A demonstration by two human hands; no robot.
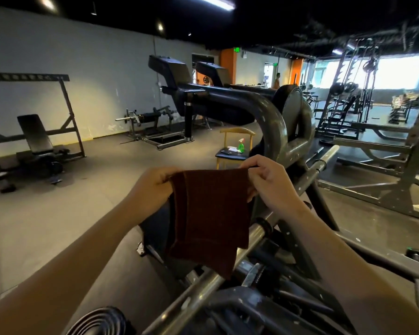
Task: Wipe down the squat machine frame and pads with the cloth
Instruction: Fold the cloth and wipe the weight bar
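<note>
Gym floor behind; your left hand [155,178] and right hand [264,176] pinch the cloth [208,213] by its top corners above the frame [271,122]. Loosely hung, it could snag there.

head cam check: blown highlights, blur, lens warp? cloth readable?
Head view: windows at far right clip to white, and the ceiling is near black. Head view: the cloth is sharp and readable, dark brown, with the left hand and right hand holding its top corners. Head view: wide-angle warp bows straight lines toward the edges, and the upper right corner smears.
</note>
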